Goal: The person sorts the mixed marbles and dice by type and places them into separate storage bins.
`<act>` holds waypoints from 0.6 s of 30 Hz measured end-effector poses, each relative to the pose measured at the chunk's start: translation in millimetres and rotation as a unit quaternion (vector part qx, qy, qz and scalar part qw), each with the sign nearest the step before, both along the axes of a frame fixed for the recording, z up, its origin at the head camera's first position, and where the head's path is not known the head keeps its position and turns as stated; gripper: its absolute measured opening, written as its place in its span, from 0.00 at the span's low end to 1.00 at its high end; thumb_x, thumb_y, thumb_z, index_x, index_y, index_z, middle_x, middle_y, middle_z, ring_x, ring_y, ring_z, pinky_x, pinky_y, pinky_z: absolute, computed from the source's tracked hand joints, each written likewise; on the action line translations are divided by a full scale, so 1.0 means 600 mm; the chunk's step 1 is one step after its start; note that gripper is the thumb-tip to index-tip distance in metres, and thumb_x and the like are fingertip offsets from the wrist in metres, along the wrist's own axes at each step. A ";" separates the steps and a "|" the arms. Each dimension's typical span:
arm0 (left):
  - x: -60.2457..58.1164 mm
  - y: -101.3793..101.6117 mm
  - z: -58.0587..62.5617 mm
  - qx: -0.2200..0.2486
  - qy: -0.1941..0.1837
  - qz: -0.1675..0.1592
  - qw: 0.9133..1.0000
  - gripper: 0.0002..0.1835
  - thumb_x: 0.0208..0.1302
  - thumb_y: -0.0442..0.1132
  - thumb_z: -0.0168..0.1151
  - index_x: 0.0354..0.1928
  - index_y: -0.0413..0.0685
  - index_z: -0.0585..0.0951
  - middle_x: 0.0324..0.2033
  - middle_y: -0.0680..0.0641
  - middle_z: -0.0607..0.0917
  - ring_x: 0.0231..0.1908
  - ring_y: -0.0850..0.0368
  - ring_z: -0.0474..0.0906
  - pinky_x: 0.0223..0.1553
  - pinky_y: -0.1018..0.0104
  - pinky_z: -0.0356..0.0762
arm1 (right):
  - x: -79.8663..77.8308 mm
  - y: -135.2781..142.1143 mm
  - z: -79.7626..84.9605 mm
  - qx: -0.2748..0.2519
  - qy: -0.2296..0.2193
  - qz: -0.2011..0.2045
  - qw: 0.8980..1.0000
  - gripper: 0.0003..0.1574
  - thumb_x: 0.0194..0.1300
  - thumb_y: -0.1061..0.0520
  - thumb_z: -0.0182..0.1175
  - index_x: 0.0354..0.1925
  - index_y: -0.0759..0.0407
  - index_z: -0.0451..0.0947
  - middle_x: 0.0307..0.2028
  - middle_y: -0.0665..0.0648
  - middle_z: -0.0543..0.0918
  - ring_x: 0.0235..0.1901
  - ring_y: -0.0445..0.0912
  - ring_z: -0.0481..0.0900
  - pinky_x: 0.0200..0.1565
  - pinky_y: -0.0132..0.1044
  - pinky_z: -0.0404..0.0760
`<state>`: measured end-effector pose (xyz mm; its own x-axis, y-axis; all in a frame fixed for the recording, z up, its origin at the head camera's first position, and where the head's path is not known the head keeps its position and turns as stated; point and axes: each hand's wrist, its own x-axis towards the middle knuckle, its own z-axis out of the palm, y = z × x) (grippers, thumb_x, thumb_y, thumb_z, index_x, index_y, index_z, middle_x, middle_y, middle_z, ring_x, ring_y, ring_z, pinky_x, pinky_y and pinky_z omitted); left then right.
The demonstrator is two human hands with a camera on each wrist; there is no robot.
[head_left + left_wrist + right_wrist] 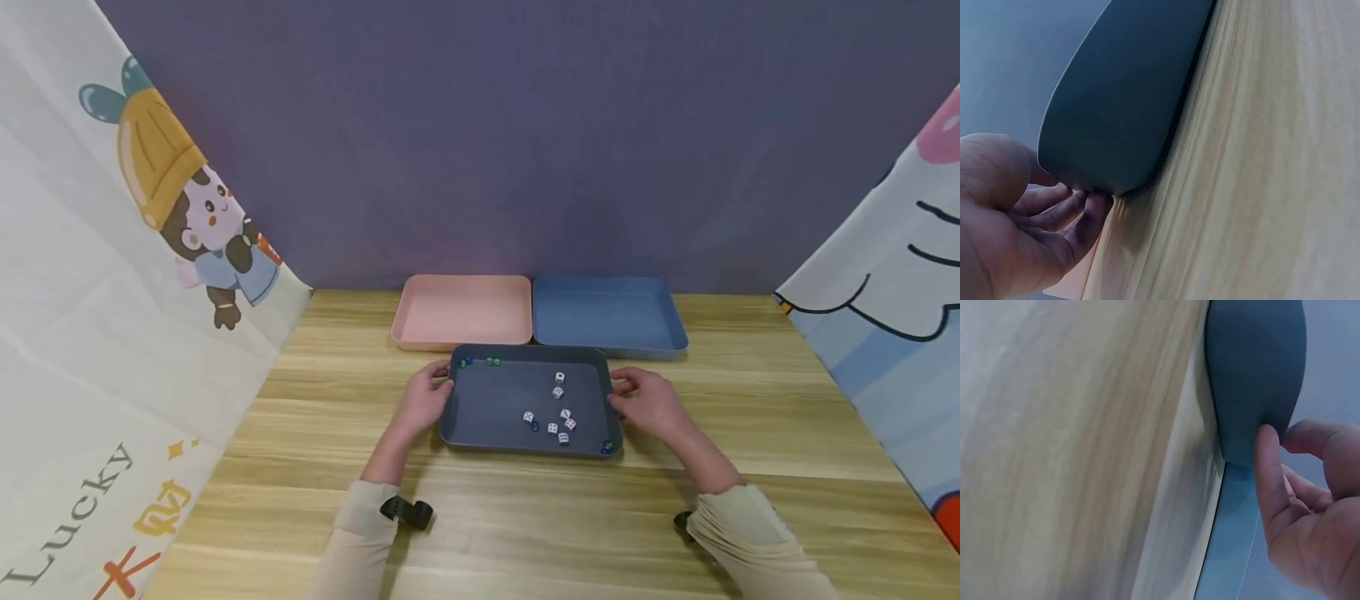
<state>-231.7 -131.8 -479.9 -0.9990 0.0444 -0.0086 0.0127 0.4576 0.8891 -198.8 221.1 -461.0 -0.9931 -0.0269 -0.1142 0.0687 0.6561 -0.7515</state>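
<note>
A dark grey tray (491,408) lies in front of me on the table. Its left end is held by my left hand (423,400), with fingers (1094,215) against the outer wall and the thumb at the rim. On the opposite end, my right hand (651,402) pinches the rim, one finger (1267,450) along the outside. Several white dice (559,377) are scattered over the tray's right half. Small green pieces (492,362) and blue pieces sit at its far left, and a few more (607,447) in the near right corner.
Behind the grey tray, a pink tray (465,308) and a blue tray (607,312) stand side by side. A purple-grey backdrop (525,150) rises beyond them. Printed cloths hang to the left and right of the wooden table (525,533).
</note>
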 end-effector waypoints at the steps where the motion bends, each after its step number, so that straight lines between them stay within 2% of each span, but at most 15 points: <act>1: 0.000 0.000 0.000 0.000 -0.003 0.001 1.000 0.19 0.61 0.33 0.52 0.56 0.40 0.70 0.48 0.41 0.75 0.45 0.51 0.74 0.39 0.63 0.74 | 0.000 0.000 -0.001 -0.003 0.001 -0.001 1.000 0.27 0.55 0.61 0.58 0.54 0.64 0.68 0.38 0.63 0.77 0.22 0.44 0.79 0.22 0.35 0.77; 7: -0.002 -0.003 -0.002 0.008 -0.007 -0.001 1.000 0.19 0.61 0.33 0.52 0.56 0.42 0.70 0.48 0.42 0.74 0.45 0.50 0.74 0.39 0.63 0.74 | -0.001 0.000 -0.007 -0.006 0.008 -0.005 1.000 0.26 0.54 0.61 0.59 0.53 0.64 0.68 0.37 0.62 0.77 0.22 0.44 0.78 0.21 0.35 0.77; 9: -0.004 -0.005 -0.003 0.011 -0.008 0.000 1.000 0.19 0.61 0.33 0.53 0.56 0.43 0.70 0.47 0.42 0.74 0.45 0.50 0.74 0.39 0.63 0.74 | 0.000 -0.002 -0.005 0.008 0.016 -0.002 1.000 0.26 0.55 0.60 0.59 0.53 0.64 0.68 0.37 0.62 0.77 0.22 0.45 0.78 0.21 0.35 0.76; 12: -0.003 -0.007 -0.006 0.011 -0.013 0.002 1.000 0.20 0.61 0.34 0.53 0.56 0.45 0.70 0.45 0.42 0.75 0.44 0.50 0.74 0.38 0.63 0.74 | 0.001 -0.005 0.005 0.072 0.066 0.012 0.995 0.25 0.55 0.56 0.59 0.50 0.65 0.70 0.36 0.61 0.79 0.27 0.48 0.79 0.27 0.40 0.76; 15: -0.002 -0.007 -0.008 0.011 -0.012 0.000 1.000 0.21 0.61 0.33 0.53 0.57 0.45 0.68 0.44 0.42 0.75 0.44 0.48 0.74 0.39 0.62 0.74 | -0.002 -0.014 0.027 0.151 0.121 0.028 0.981 0.23 0.55 0.52 0.59 0.47 0.64 0.73 0.36 0.60 0.80 0.32 0.51 0.78 0.32 0.45 0.74; 16: -0.001 -0.007 -0.008 0.013 -0.010 -0.001 1.000 0.22 0.60 0.33 0.53 0.58 0.46 0.68 0.44 0.42 0.75 0.44 0.48 0.74 0.39 0.61 0.74 | -0.005 -0.018 0.034 0.170 0.134 0.034 0.976 0.23 0.55 0.51 0.59 0.46 0.63 0.74 0.35 0.58 0.80 0.32 0.51 0.78 0.33 0.46 0.73; 18: -0.002 -0.007 -0.010 0.019 -0.005 -0.004 1.000 0.23 0.60 0.32 0.53 0.59 0.46 0.67 0.43 0.41 0.75 0.44 0.47 0.74 0.39 0.60 0.74 | -0.013 -0.028 0.051 0.180 0.134 0.049 0.973 0.22 0.56 0.49 0.58 0.45 0.60 0.75 0.35 0.56 0.80 0.30 0.49 0.77 0.32 0.45 0.73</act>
<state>-232.7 -136.3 -485.9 -0.9985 0.0526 -0.0165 0.0073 0.4239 0.9057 -206.3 204.4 -430.5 -0.9832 -0.1288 0.1292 -0.1741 0.8743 -0.4532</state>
